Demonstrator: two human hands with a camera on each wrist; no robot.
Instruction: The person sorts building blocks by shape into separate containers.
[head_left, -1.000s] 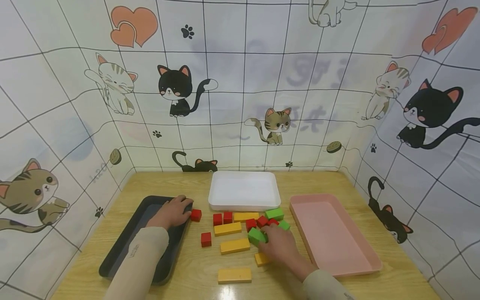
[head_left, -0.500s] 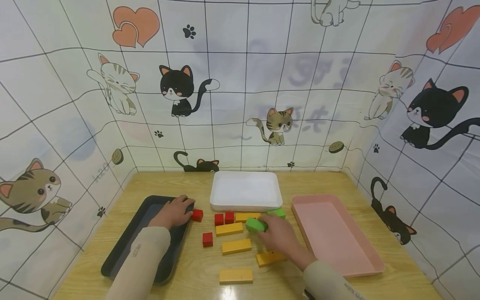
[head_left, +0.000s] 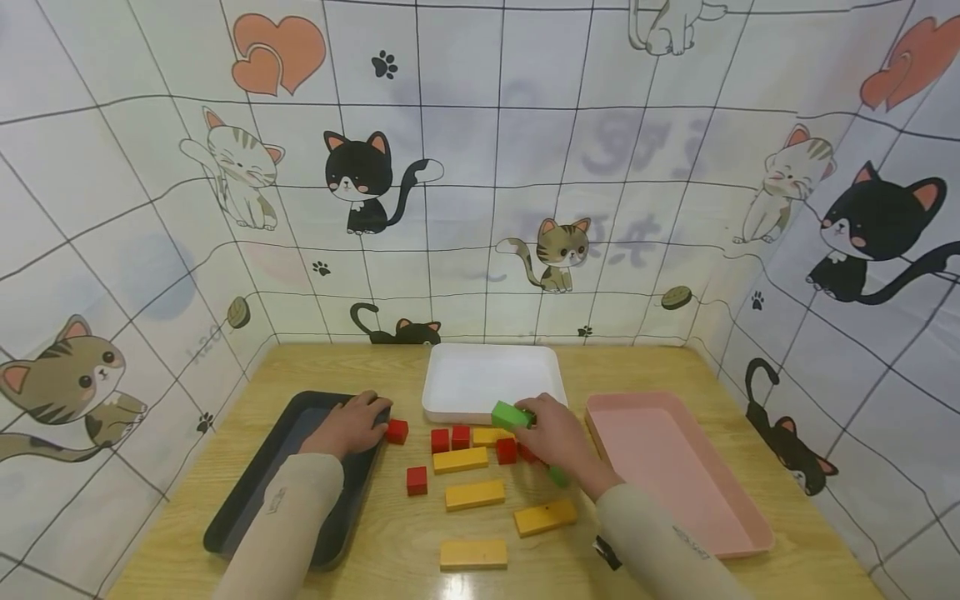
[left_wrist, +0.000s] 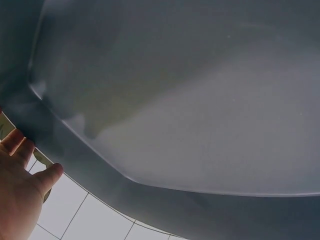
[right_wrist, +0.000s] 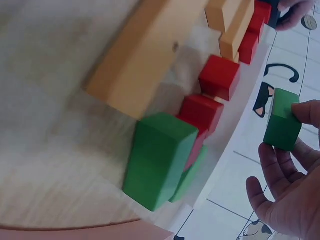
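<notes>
My right hand (head_left: 557, 432) pinches a green block (right_wrist: 283, 120) between thumb and fingers. It is held at the front edge of the white tray (head_left: 491, 379). Just below and behind that hand lie red cubes (right_wrist: 220, 77) and another green block (right_wrist: 157, 160), partly hidden in the head view. My left hand (head_left: 347, 427) rests on the far right corner of the dark tray (head_left: 330, 533), fingers loosely bent at its rim. A red cube (head_left: 397, 432) sits right beside its fingertips. In the left wrist view, the dark tray's floor shows no blocks.
Several yellow blocks (head_left: 474, 495) lie in the middle of the wooden table (head_left: 390, 567), with more red cubes (head_left: 417, 481) near them. A pink tray (head_left: 675, 475) stands on the right. A cat-patterned cloth (head_left: 465, 208) encloses the back and sides.
My right hand has lifted the green block off the table among the red cubes and carried it away from me to the white tray's front edge. The left hand stays put.
</notes>
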